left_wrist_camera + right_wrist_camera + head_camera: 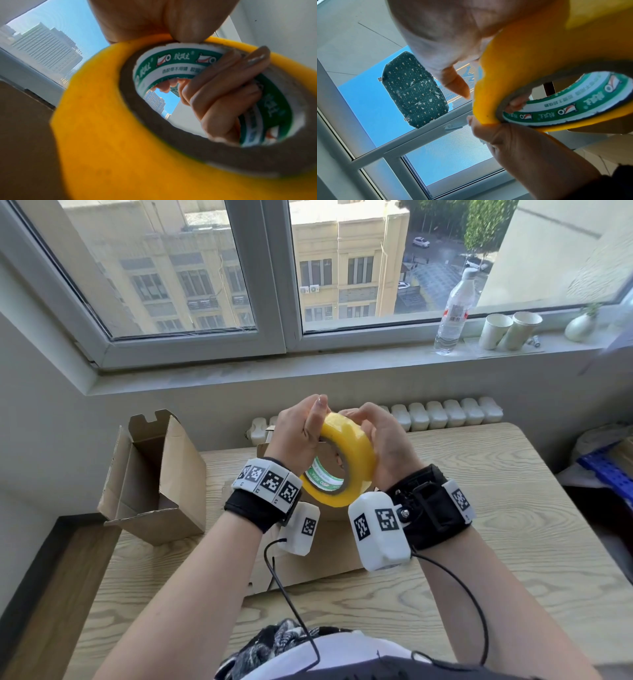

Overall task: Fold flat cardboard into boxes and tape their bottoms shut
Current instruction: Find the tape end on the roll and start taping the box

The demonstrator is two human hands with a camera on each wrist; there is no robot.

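Note:
I hold a yellow tape roll with a green-and-white core label in both hands, lifted above the wooden table. My left hand grips its left rim, thumb on the outer face and fingers curled into the core. My right hand wraps the right side, fingertips on the top of the roll. The left wrist view shows the roll close up with fingers inside the core. In the right wrist view a fingertip touches the roll. Flat cardboard lies under my wrists. An open folded box stands at the left.
On the windowsill stand a water bottle, two paper cups and a small vase. A white radiator runs behind the table. A blue crate sits off the table's right edge.

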